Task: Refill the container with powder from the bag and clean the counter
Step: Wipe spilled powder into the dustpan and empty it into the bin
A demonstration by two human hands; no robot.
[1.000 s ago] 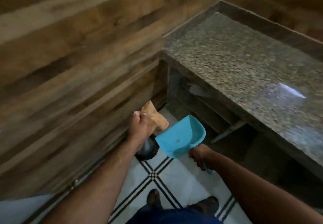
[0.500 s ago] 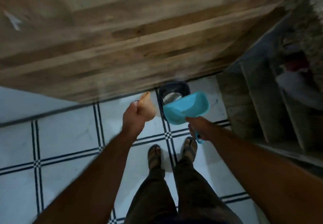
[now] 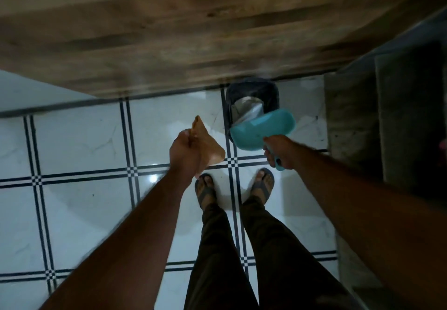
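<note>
Head view: hands (image 3: 185, 151) hold dustpan (image 3: 262, 129) over bin (image 3: 251, 92) (wall-side).

Home kitchen corner: tiled floor (image 3: 84, 145), wood-look wall (image 3: 169, 31), waste bin (image 3: 251, 94).

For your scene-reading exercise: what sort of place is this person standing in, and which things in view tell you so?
Probably a home kitchen or utility corner. A white tiled floor with dark grid lines meets a wood-panelled wall; a small dark waste bin stands against it, and the right hand tips a blue dustpan over it.
</note>
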